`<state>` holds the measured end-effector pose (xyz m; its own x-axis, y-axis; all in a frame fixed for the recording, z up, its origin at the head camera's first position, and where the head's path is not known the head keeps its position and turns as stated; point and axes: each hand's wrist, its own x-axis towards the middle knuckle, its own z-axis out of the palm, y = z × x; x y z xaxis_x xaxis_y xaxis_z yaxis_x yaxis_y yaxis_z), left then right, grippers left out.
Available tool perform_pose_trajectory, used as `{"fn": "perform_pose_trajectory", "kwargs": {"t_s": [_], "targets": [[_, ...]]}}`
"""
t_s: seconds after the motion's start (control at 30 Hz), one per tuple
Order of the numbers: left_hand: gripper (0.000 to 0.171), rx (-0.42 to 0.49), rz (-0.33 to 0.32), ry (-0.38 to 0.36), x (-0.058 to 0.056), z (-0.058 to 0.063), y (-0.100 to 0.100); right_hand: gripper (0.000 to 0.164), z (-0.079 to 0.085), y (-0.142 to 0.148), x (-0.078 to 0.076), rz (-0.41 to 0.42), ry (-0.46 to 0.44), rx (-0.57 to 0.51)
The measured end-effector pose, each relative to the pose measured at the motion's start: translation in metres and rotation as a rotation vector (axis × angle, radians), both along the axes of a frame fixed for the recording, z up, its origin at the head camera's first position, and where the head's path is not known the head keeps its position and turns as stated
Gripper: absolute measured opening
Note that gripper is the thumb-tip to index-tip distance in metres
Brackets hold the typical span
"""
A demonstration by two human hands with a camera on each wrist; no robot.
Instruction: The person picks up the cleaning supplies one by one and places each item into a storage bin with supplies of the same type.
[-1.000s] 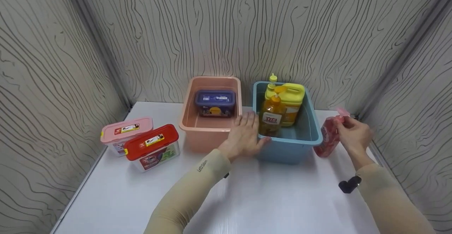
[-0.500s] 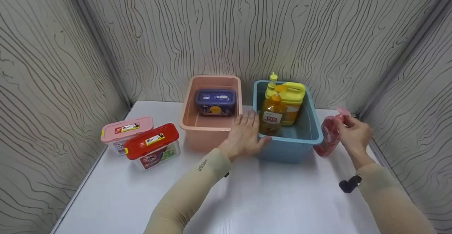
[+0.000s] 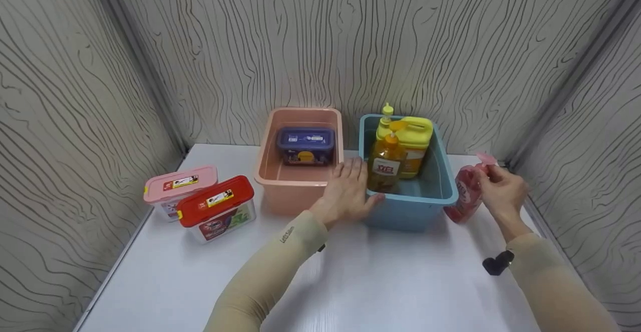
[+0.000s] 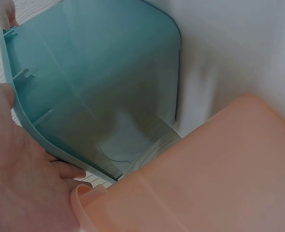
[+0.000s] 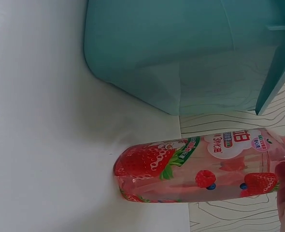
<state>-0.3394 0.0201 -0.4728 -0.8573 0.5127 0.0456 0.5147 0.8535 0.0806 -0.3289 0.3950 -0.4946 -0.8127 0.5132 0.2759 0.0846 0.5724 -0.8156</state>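
My left hand lies with straight fingers between the two bins, touching the near-left rim of the blue bin. In the left wrist view, its fingers also come close to the peach bin's rim. At the blue bin's right side, my right hand holds a pink pump bottle by its neck, just below the pump head. Strawberries are printed on this bottle, which tilts slightly; whether its base touches the table I cannot tell. An amber pump bottle and a yellow jug stand inside the blue bin.
The peach bin holds a dark blue lidded box. On the left of the white table stand a red-lidded tub and a pink-lidded tub. Wood-patterned walls enclose the table's back and sides.
The pink pump bottle has turned slightly in my right hand, so more of its label faces the head camera. My left hand and both bins look unmoved.
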Motion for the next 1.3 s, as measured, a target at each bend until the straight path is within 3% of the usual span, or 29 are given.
{"fn": "perform_pose_trajectory", "kwargs": {"t_s": [0.5,0.77,1.3], "targets": [[0.100,0.017,0.003,-0.020,0.000,0.000,0.000,0.044,0.006,0.008,0.009,0.029,-0.066,-0.039],[0.100,0.015,0.001,-0.016,0.000,-0.001,0.001,0.046,0.015,0.014,0.014,0.064,-0.045,-0.084],[0.100,0.004,0.006,-0.009,0.001,0.000,0.001,0.050,0.036,0.018,0.024,0.094,0.004,-0.053]]}}
